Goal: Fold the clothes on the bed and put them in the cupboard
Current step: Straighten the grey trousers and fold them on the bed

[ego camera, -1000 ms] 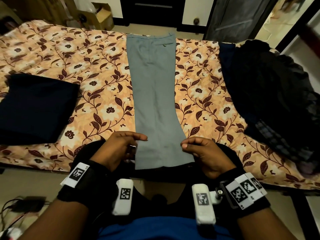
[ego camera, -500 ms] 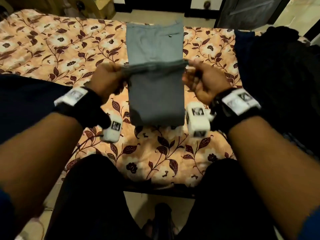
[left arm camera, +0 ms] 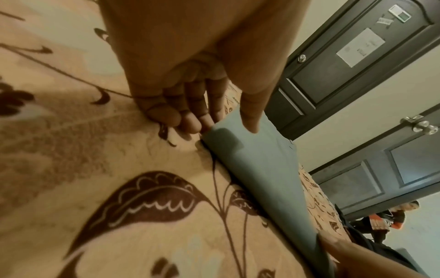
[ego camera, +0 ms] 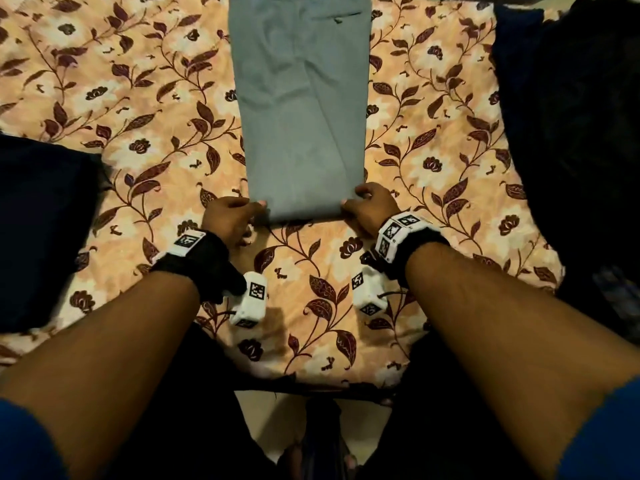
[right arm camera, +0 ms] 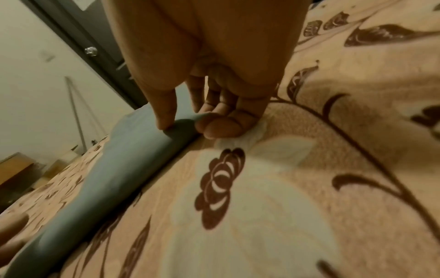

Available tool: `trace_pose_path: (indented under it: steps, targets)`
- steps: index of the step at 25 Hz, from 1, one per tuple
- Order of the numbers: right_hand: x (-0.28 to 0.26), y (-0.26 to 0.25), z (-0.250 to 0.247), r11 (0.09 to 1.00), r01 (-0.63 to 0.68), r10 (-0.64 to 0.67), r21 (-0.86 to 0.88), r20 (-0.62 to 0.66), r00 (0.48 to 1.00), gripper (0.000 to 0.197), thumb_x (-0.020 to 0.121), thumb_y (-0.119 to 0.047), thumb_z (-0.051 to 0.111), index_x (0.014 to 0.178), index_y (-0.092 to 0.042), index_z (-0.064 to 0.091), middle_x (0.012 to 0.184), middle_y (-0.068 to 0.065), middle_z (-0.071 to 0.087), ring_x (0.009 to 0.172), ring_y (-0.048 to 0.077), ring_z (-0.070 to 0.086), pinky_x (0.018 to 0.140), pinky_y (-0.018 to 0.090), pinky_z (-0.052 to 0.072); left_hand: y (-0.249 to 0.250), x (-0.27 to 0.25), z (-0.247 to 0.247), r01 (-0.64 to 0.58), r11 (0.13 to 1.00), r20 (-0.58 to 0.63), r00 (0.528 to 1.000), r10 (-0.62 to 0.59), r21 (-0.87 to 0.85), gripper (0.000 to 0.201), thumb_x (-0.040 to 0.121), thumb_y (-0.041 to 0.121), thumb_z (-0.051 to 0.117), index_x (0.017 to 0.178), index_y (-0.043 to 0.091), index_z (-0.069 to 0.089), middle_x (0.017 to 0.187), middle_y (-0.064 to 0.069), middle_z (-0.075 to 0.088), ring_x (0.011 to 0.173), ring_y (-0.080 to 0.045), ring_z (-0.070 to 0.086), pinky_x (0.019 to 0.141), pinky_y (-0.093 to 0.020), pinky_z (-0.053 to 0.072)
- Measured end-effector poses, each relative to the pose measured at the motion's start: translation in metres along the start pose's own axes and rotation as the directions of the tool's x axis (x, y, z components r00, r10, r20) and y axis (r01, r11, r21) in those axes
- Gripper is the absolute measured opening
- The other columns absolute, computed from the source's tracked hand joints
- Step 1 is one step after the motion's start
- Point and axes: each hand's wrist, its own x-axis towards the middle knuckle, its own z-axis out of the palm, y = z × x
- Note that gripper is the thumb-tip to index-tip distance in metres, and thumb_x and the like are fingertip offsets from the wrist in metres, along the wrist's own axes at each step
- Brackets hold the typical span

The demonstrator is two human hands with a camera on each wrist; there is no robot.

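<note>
On the floral bed [ego camera: 138, 109], the grey trousers [ego camera: 301, 109] are now folded double; their near fold is pinched by the left hand [ego camera: 230, 218] and right hand [ego camera: 369, 209], no longer lifted.

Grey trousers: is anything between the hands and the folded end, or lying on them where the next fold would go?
Nothing visible. The left hand and right hand already pinch the near corners of the grey trousers. The fabric ahead lies bare on the floral bedsheet; the dark clothes pile and folded dark garment sit off to the sides. The cupboard is not in view.
</note>
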Motion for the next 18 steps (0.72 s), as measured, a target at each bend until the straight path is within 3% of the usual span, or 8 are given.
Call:
trace_pose_path:
  steps: [2,4,8,10,12,14,16,18]
  targets:
    - [-0.004,-0.006,-0.002,0.999,-0.03,0.03,0.012,-0.008,1.0,0.014,0.081,-0.021,0.073,0.085,-0.013,0.062,0.087,0.012,0.066,0.077,0.031,0.066,0.067,0.032,0.059,0.002,-0.005,0.003,0.003,1.0,-0.028,1.0,-0.003,-0.014,0.021,0.086,0.024,0.073,0.102,0.013,0.064,0.089,-0.01,0.064,0.067,-0.022,0.053,0.059,-0.03,0.046]
    - [-0.014,-0.012,-0.009,0.997,-0.042,0.044,-0.067,0.031,0.999,0.019,0.085,-0.025,0.07,0.076,-0.012,0.06,0.07,0.009,0.062,0.059,0.024,0.06,0.047,0.022,0.05,0.004,-0.013,0.006,-0.008,0.999,-0.079,0.997,0.005,-0.031,0.017,0.086,0.02,0.073,0.098,0.011,0.065,0.091,-0.01,0.065,0.074,-0.023,0.057,0.058,-0.029,0.046]
    - [-0.048,-0.008,-0.021,0.989,-0.038,0.037,-0.14,-0.009,0.999,0.019,0.083,-0.021,0.072,0.074,-0.009,0.06,0.069,0.01,0.063,0.062,0.027,0.061,0.058,0.032,0.053,0.007,-0.031,0.0,-0.001,0.995,0.034,0.999,0.004,-0.104,0.012,0.092,0.01,0.065,0.089,0.005,0.054,0.083,-0.02,0.064,0.051,-0.022,0.064,0.047,-0.032,0.057]
    - [-0.083,-0.008,-0.032,0.972,-0.116,0.135,-0.205,0.079,0.988,0.017,0.083,-0.018,0.072,0.078,-0.005,0.062,0.073,0.011,0.064,0.063,0.025,0.061,0.06,0.033,0.054,0.008,-0.058,-0.009,0.041,0.998,0.112,0.993,-0.036,-0.047,0.016,0.092,0.002,0.063,0.082,0.005,0.05,0.073,-0.021,0.062,0.044,-0.02,0.063,0.043,-0.031,0.055]
    - [-0.123,-0.006,-0.05,0.892,-0.109,0.232,-0.438,0.237,0.944,0.02,0.081,-0.022,0.074,0.073,-0.009,0.062,0.063,0.003,0.058,0.054,0.016,0.052,0.049,0.025,0.04,-0.001,-0.101,-0.021,0.087,0.991,0.207,0.973,-0.107,0.105,0.016,0.09,0.001,0.065,0.082,0.003,0.051,0.066,-0.021,0.063,0.046,-0.025,0.063,0.044,-0.033,0.055]
    - [-0.157,-0.003,-0.066,0.766,-0.019,0.289,-0.642,0.317,0.903,0.028,0.08,-0.036,0.074,0.065,-0.015,0.062,0.059,-0.004,0.056,0.055,0.01,0.051,0.049,0.022,0.034,-0.016,-0.144,-0.035,0.08,0.956,0.337,0.925,-0.177,0.284,0.019,0.086,0.007,0.071,0.087,-0.002,0.055,0.07,-0.022,0.069,0.051,-0.027,0.065,0.044,-0.03,0.053]
    - [-0.171,0.005,-0.073,0.691,0.002,0.333,-0.723,0.32,0.887,0.036,0.079,-0.053,0.069,0.065,-0.02,0.06,0.064,-0.006,0.058,0.063,0.01,0.055,0.054,0.024,0.037,-0.025,-0.16,-0.049,0.013,0.885,0.397,0.891,-0.222,0.465,0.028,0.081,0.021,0.078,0.092,0.003,0.06,0.073,-0.015,0.073,0.053,-0.022,0.065,0.048,-0.028,0.051]
    - [-0.166,0.004,-0.069,0.653,-0.013,0.319,-0.757,0.259,0.912,0.042,0.079,-0.062,0.063,0.07,-0.022,0.057,0.072,-0.003,0.059,0.069,0.013,0.056,0.059,0.026,0.04,-0.02,-0.144,-0.06,-0.017,0.857,0.28,0.948,-0.149,0.515,0.029,0.08,0.033,0.078,0.092,0.012,0.062,0.074,-0.008,0.073,0.056,-0.023,0.067,0.052,-0.032,0.053]
